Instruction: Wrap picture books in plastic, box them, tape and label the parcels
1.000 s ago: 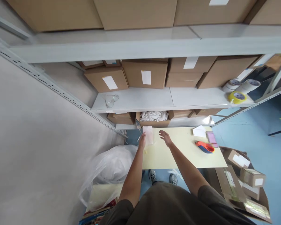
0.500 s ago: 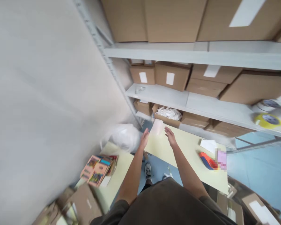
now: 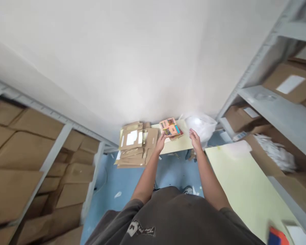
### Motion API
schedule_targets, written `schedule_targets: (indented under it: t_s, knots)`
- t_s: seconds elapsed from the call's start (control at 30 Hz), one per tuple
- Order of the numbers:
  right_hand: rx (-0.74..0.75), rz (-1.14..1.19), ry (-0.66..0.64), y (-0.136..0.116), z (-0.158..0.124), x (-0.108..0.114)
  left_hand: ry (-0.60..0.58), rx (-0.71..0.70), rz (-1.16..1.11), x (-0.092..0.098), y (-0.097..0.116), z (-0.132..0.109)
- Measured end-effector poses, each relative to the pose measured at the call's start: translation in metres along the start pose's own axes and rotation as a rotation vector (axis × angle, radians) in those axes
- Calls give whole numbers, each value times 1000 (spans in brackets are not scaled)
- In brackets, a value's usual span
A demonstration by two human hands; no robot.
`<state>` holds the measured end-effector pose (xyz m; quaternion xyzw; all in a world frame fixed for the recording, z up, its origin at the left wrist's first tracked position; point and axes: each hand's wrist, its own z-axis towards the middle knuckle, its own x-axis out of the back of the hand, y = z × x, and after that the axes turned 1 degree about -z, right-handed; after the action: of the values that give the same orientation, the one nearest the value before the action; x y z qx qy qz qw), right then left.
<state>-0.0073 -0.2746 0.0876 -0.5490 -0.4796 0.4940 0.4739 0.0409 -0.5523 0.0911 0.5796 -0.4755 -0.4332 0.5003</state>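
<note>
Both of my arms stretch forward toward a pale yellow table by the wall. My left hand (image 3: 160, 142) is empty, its fingers extended, and appears just in front of the pile of colourful printed booklets (image 3: 170, 128). To the right of that pile, my right hand (image 3: 195, 139) is raised with fingers apart and nothing in it. A stack of flattened cardboard (image 3: 132, 149) lies left of the booklets on the same table (image 3: 173, 146). A white plastic bag (image 3: 201, 126) sits behind my right hand.
Shelves with cardboard boxes (image 3: 15, 149) rise on the left. On the right stand a second yellow table (image 3: 239, 183), an orange and blue object (image 3: 277, 236) and a rack (image 3: 277, 105) holding boxes. Paper scraps (image 3: 118, 194) lie on the blue floor.
My view has swung left, from the right-hand table and rack to the wall-side table with booklets and cardboard. Both hands have come round with it, still empty and apart.
</note>
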Motion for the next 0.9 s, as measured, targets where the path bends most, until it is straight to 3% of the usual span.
schedule_targets:
  t_s: [0.17,0.3,0.4,0.5,0.6,0.67,0.8,0.9]
  knots:
    - [0,-53,-229,18,-16,-166,209,34,-65,148,-16,-34]
    - [-2,-136,-357,42,-41,-287,302,48,-60,252,-31,-45]
    - [-2,-173,-409,66,-52,-356,346,65,-42,317,-44,-38]
    - [-11,-252,-393,95,-52,-397,415,148,64,371,-58,-22]
    - [-78,-420,-403,124,-47,-417,465,326,239,412,-74,-7]
    - [-111,-552,-437,143,-43,-426,474,399,283,427,-87,1]
    - [-137,-697,-472,173,-41,-444,470,446,139,430,-113,7]
    - [-103,-750,-520,183,-49,-459,583,523,199,427,-125,2]
